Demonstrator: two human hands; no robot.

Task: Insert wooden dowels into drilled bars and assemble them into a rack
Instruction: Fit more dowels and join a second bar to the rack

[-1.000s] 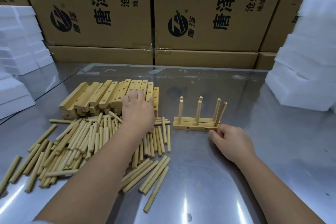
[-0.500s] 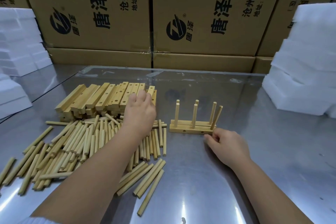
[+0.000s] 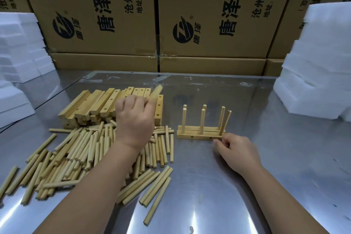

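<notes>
A stack of drilled wooden bars (image 3: 98,104) lies at the back left of the steel table. My left hand (image 3: 134,119) is over its right end, closed on one drilled bar (image 3: 156,92) whose blurred end sticks up past my fingers. A heap of loose dowels (image 3: 83,148) is spread in front of the stack, under my left forearm. To the right stands a partly built rack (image 3: 199,133): two bars side by side with several upright dowels, the rightmost one leaning. My right hand (image 3: 237,150) pinches the rack's near right end with curled fingers.
Large printed cardboard boxes (image 3: 190,15) form a wall behind the table. White foam blocks are stacked at the left (image 3: 19,47) and at the right (image 3: 319,62). Bare steel table (image 3: 275,157) surrounds the rack and my right arm.
My left hand has closed on a bar at the stack's right end and tilted it up. My right hand has stayed at the rack's right end. The camera has dipped slightly.
</notes>
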